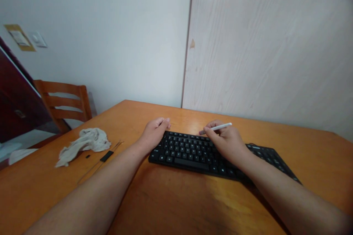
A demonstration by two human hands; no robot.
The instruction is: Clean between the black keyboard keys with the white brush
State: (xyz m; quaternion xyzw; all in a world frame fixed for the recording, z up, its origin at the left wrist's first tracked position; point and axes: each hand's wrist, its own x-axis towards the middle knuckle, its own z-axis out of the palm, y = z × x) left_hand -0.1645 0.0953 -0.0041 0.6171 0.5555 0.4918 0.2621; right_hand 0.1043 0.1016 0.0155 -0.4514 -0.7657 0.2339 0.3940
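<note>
Our right grip point(224, 142) is closed around one white pen point(222, 127) above one of two black keyboards point(182, 153), while our left grip point(154, 134), curled and empty, sits at that keyboard's top edge on the table point(176, 198).

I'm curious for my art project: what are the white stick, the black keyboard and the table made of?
The white stick, in the right hand, looks like smooth plastic, maybe painted metal. The keyboard looks like matte black plastic, with dull keys. The table looks like varnished wood, showing grain and shiny glare.
</note>
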